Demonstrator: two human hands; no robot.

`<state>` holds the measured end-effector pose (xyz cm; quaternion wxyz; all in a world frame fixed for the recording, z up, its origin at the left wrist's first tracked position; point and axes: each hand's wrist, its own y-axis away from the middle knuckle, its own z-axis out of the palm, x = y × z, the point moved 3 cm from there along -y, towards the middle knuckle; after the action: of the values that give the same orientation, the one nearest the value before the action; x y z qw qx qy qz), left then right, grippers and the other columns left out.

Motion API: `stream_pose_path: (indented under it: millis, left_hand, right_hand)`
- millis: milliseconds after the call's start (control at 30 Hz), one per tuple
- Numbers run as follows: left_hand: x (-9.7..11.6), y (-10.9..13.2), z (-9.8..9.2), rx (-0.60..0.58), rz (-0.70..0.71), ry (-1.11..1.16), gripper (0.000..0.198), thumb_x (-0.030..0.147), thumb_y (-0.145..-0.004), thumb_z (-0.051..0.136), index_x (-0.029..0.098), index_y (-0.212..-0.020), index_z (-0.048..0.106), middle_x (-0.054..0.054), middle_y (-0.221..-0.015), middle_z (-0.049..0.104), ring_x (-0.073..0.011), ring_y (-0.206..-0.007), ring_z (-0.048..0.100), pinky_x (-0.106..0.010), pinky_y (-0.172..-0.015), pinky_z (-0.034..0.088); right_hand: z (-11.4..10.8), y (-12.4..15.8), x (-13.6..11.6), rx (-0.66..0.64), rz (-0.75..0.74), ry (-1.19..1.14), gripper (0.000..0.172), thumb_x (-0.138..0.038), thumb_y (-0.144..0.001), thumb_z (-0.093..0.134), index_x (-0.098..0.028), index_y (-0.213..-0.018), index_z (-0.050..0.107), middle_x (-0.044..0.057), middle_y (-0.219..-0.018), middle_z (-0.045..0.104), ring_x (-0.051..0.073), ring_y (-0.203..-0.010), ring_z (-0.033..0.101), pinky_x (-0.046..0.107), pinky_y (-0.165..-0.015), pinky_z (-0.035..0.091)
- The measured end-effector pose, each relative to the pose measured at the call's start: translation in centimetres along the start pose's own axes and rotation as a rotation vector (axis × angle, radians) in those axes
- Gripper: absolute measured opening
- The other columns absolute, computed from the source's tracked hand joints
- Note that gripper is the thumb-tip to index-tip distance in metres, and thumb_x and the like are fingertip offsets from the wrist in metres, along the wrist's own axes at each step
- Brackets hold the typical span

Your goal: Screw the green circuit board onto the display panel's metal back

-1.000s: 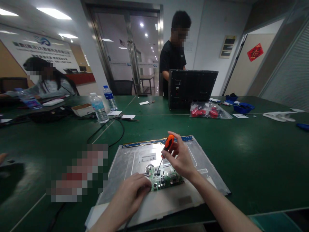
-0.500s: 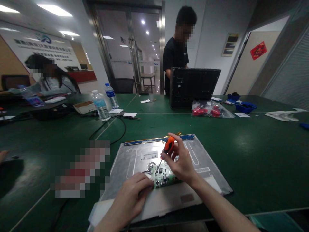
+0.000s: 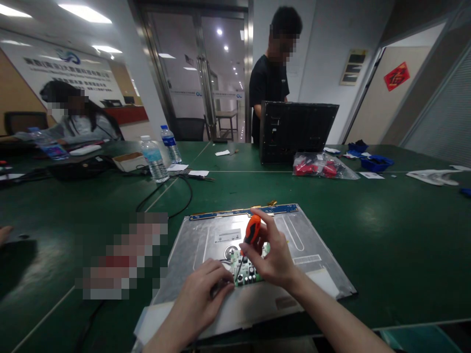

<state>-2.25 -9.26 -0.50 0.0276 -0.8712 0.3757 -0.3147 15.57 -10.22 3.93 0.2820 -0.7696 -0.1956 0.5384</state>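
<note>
A flat silver panel [image 3: 294, 240] lies on the green table, with a blue circuit strip [image 3: 221, 214] along its far edge. On the panel sits a small green circuit board [image 3: 250, 269]. My right hand [image 3: 274, 250] grips an orange and black screwdriver [image 3: 252, 229], tilted, its tip down at the board's left part. The fingers of my left hand [image 3: 208, 294] are pinched together at the board's left edge, beside dark wires; what they hold, if anything, is hidden.
Two water bottles [image 3: 153, 159] and a black cable [image 3: 190, 193] are beyond the panel. A person [image 3: 270, 81] stands behind a black screen housing [image 3: 299, 133]. Near it lies a plastic bag [image 3: 324, 166] with red items. Another person [image 3: 86, 122] sits at the left.
My right hand and the screwdriver have moved slightly left and down, and the screwdriver stands a little more upright. My left hand has barely moved.
</note>
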Motion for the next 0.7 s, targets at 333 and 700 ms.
stream_pose_path:
  millis: [333, 700]
  left_hand:
    - [0.3, -0.1, -0.2, -0.005, 0.007, 0.024, 0.016, 0.014, -0.084, 0.052, 0.021, -0.080, 0.065, -0.005, -0.081, 0.065, -0.0203, -0.080, 0.061, -0.030, -0.069, 0.048]
    - [0.2, -0.2, -0.1, -0.039, -0.007, 0.074, 0.018, 0.015, -0.085, 0.049, 0.020, -0.086, 0.066, -0.006, -0.088, 0.067, -0.0213, -0.084, 0.063, -0.031, -0.073, 0.051]
  right_hand:
    - [1.1, 0.0, -0.6, -0.090, -0.167, 0.082, 0.063, -0.022, -0.084, 0.056, -0.024, -0.141, 0.029, -0.003, -0.076, 0.058, 0.010, -0.052, 0.050, 0.020, -0.048, 0.042]
    - [1.8, 0.3, -0.1, -0.105, -0.244, 0.150, 0.063, -0.028, -0.087, 0.058, -0.022, -0.143, 0.030, -0.002, -0.075, 0.060, 0.010, -0.052, 0.052, 0.021, -0.050, 0.044]
